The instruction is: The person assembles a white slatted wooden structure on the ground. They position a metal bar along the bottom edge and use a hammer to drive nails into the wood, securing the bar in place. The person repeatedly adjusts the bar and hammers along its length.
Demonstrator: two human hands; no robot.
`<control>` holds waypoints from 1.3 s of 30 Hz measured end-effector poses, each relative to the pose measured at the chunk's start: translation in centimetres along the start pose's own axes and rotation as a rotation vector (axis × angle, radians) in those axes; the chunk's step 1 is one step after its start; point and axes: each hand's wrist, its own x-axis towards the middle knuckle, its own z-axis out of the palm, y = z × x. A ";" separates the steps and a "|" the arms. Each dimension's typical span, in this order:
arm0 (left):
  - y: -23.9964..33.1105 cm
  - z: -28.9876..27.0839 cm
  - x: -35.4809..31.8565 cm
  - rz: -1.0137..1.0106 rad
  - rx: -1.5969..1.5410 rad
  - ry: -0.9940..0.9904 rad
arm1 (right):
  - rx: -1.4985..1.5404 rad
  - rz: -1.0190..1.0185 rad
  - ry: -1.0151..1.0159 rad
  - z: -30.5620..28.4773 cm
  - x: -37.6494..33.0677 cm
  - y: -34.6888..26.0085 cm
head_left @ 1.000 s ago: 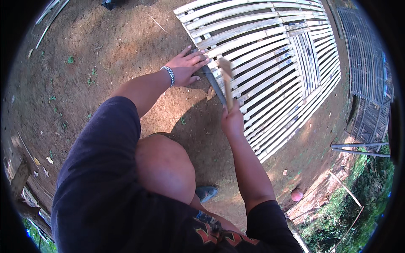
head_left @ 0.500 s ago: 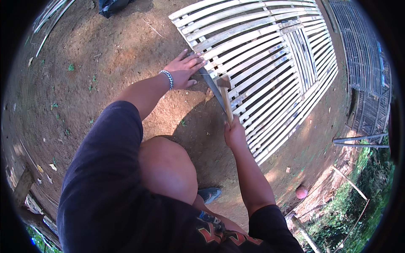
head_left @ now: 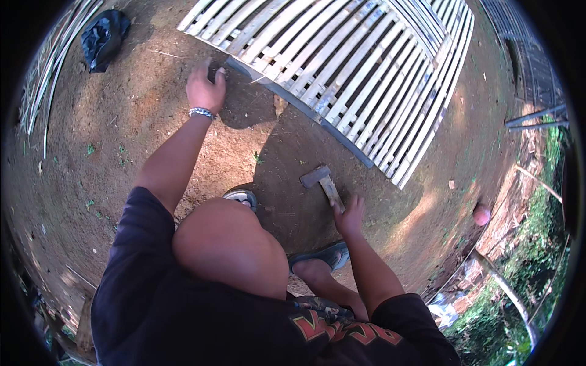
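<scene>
Fingers (head_left: 357,204) of the right hand (head_left: 349,218) curl around the wooden handle of a small grey-headed hatchet (head_left: 323,183), whose head rests on the red dirt ground (head_left: 122,140) just past them. Left hand (head_left: 205,90) fingers bend down, touching the dark metal edge of the big white slatted panel (head_left: 342,67) lying flat; I cannot tell if they grip it. Sandalled feet (head_left: 317,256) sit near the blade, so a slip could hurt toes. A black bag (head_left: 105,38) lies far off; what is inside is hidden.

Rural yard/outdoor work spot: bare dirt ground (head_left: 152,122), slatted bamboo panel (head_left: 342,67), greenery (head_left: 537,244).
</scene>
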 end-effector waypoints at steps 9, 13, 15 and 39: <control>2.0 1.9 7.8 -0.723 -0.653 -0.035 | 0.786 0.706 0.307 1.4 10.9 3.0; 2.8 0.6 8.9 -0.809 -0.880 -0.166 | 1.017 0.747 0.178 0.8 11.4 2.4; 3.4 0.2 9.0 -0.833 -0.918 -0.171 | 1.076 0.757 0.183 1.1 11.3 1.9; 4.7 -3.3 9.3 -0.895 -1.148 -0.168 | 1.520 0.824 0.092 -0.7 12.5 -6.1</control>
